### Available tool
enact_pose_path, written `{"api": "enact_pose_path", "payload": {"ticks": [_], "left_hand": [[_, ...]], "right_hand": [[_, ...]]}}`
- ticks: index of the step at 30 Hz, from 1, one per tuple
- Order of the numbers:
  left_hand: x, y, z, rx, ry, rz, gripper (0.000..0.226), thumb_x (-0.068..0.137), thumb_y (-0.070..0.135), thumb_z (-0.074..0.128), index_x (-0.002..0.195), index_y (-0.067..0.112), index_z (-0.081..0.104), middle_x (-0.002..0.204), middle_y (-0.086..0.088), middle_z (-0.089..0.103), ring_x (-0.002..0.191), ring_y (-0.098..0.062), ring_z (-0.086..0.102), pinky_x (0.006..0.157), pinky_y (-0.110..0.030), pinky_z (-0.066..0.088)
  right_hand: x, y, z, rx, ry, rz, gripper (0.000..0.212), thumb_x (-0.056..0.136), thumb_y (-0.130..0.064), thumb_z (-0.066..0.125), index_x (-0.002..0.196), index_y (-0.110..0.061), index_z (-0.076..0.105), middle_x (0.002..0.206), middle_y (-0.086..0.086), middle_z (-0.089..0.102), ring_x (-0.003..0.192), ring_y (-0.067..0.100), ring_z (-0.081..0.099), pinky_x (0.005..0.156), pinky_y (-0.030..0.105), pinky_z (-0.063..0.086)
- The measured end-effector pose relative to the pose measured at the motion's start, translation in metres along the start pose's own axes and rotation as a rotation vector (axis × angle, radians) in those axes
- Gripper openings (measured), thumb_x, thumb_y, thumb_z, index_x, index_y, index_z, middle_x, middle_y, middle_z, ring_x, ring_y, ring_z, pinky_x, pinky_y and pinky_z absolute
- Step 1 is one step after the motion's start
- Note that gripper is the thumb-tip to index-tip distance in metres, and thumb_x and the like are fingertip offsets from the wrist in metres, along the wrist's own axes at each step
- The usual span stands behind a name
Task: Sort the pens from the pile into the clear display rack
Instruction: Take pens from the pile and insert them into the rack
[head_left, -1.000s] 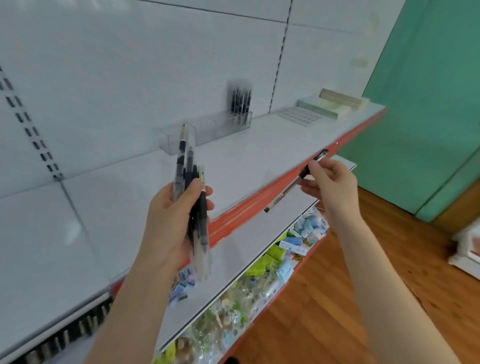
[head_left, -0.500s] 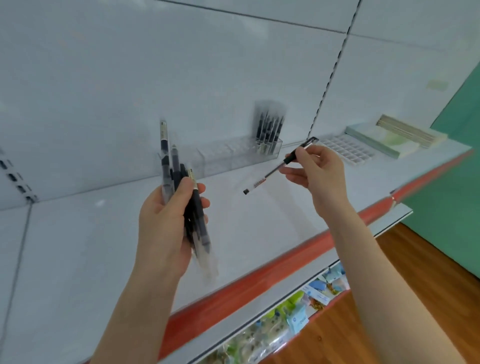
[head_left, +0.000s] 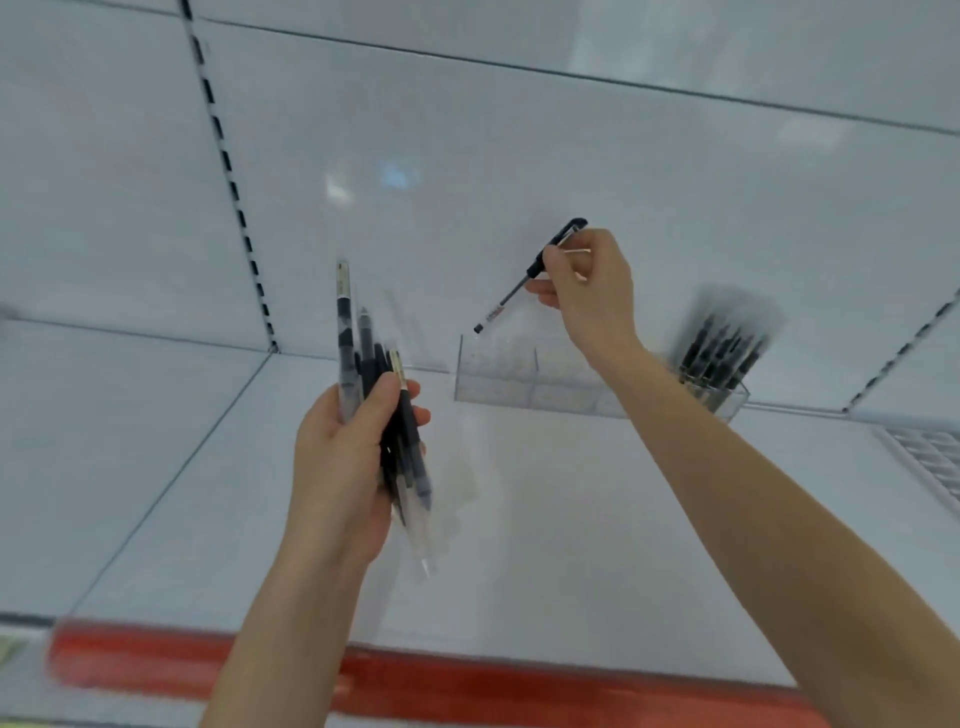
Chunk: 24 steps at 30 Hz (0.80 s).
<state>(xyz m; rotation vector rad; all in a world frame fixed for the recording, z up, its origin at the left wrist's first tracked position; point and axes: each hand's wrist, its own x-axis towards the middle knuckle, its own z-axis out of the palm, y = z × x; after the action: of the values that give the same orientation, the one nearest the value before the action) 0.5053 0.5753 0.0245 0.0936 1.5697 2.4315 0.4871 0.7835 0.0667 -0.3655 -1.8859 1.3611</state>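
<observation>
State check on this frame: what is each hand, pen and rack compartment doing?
left hand: grips bundle of pens, roughly upright.
right hand: pinches single pen, tip angled down toward the rack's left end.
clear display rack: left compartments look empty.
racked pens: standing in the right end compartment, blurred.

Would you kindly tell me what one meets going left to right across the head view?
Black-slotted wall upright, left hand gripping a bundle of black-and-clear pens, thin black pen pinched by the right hand, standing black pens in the clear plastic rack, white grid tray.
</observation>
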Motion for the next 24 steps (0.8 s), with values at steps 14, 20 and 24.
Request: {"api": "enact_pose_path", "payload": {"ticks": [14, 20, 24], "left_hand": [[-0.012, 0.008, 0.0, -0.022, 0.042, 0.047, 0.014, 0.089, 0.014, 0.055, 0.097, 0.003, 0.058, 0.074, -0.001, 0.063, 0.057, -0.004, 0.063, 0.049, -0.019, 0.05], [-0.01, 0.007, 0.006, -0.023, -0.003, 0.035, 0.009, 0.088, 0.013, 0.056, 0.09, 0.006, 0.061, 0.07, 0.001, 0.065, 0.058, -0.004, 0.064, 0.049, -0.019, 0.05], [-0.008, 0.004, 0.011, -0.032, -0.032, 0.019, 0.008, 0.088, 0.014, 0.057, 0.088, 0.008, 0.063, 0.065, 0.007, 0.069, 0.062, -0.004, 0.066, 0.05, -0.019, 0.051]], "right_hand": [[0.027, 0.008, 0.033, -0.302, -0.34, -0.121, 0.008, 0.09, -0.008, 0.052, 0.098, -0.006, 0.053, 0.072, -0.003, 0.052, 0.061, 0.014, 0.056, 0.054, 0.011, 0.049], [0.022, 0.028, 0.036, -0.34, -0.344, -0.007, 0.007, 0.09, -0.008, 0.052, 0.089, -0.01, 0.045, 0.077, 0.006, 0.054, 0.047, 0.001, 0.058, 0.043, 0.008, 0.04], [0.019, 0.025, 0.029, -0.445, -0.347, -0.006, 0.012, 0.088, -0.017, 0.056, 0.098, -0.012, 0.051, 0.093, 0.012, 0.064, 0.072, 0.018, 0.061, 0.058, 0.015, 0.043]]}}
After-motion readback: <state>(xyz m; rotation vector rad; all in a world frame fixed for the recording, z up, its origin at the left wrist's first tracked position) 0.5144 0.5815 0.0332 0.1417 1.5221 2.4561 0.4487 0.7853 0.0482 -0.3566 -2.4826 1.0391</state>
